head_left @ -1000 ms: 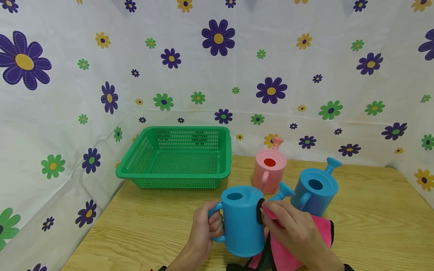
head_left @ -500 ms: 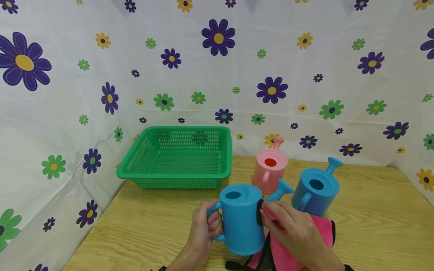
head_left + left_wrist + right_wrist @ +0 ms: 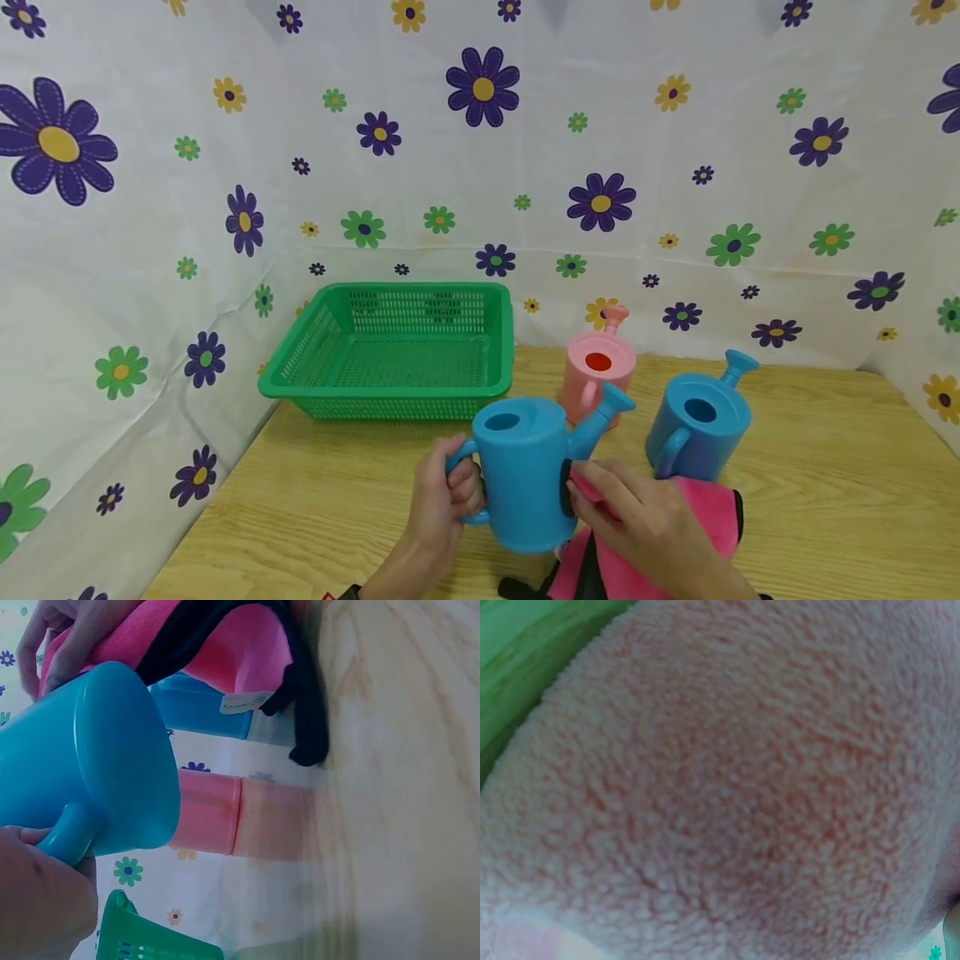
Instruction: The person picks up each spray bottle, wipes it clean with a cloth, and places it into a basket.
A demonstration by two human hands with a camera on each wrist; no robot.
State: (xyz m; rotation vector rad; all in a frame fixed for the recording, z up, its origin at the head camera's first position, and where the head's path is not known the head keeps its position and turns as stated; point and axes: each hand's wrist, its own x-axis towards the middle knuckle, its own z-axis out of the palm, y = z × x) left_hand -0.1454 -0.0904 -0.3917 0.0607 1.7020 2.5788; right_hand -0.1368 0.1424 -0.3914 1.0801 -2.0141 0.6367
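Observation:
My left hand (image 3: 442, 496) grips the handle of a blue watering can (image 3: 525, 487), its fingers curled through the loop. The can is raised over the table, tilted slightly, its spout pointing right. With my right hand (image 3: 647, 521) I pinch a pink cloth (image 3: 708, 510) with black edging and press a fold of it to the can's side, below the spout. The rest of the cloth hangs down under the hand. In the left wrist view a white label (image 3: 246, 703) shows on the cloth, beside the can's base. Cloth (image 3: 720, 787) fills most of the right wrist view.
A green plastic basket (image 3: 382, 390) stands at the back left of the wooden table (image 3: 300, 517). Behind the held can stand a pink watering can (image 3: 577, 379) and, farther right, a second blue watering can (image 3: 693, 429). A flowered sheet (image 3: 420, 175) hangs behind.
The held blue watering can has risen a little and shifted left, tilting so more of its spout shows. My right hand has moved slightly down and left with the cloth against its side.

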